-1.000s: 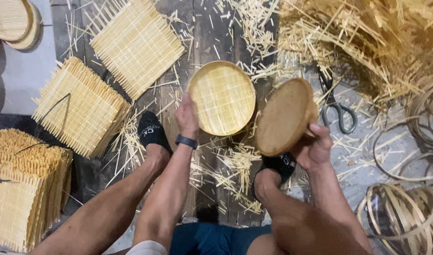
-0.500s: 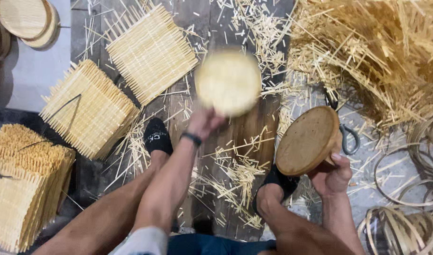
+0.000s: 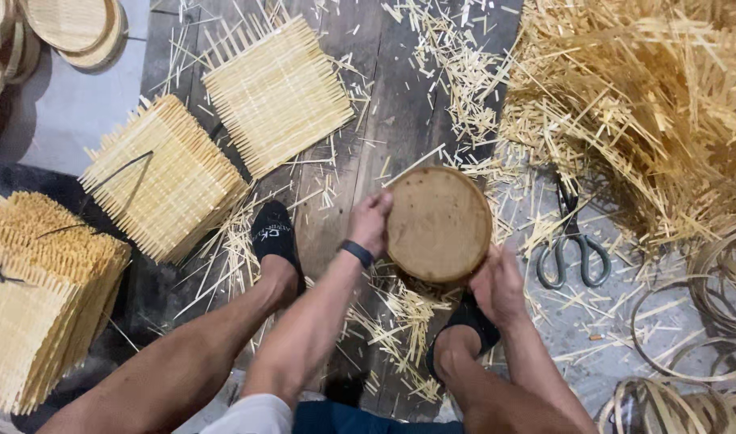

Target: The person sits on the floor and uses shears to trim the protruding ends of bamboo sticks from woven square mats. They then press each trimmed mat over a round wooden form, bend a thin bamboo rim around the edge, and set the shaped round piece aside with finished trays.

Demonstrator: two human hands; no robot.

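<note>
Both hands clamp the round wooden disc (image 3: 438, 223): left hand (image 3: 371, 222) and right hand (image 3: 497, 284) on opposite edges. Looks stiff, light; hold by the rim. Scissors (image 3: 571, 245) lie right of disc.

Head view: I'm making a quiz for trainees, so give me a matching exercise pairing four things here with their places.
Things:
1. round woven disc
2. scissors
3. loose straw heap
4. finished round trays

Places:
A. top left corner
B. between the left hand and right hand
C. top right
D. on the floor, right of the disc

Pairs: 1-B, 2-D, 3-C, 4-A
</note>
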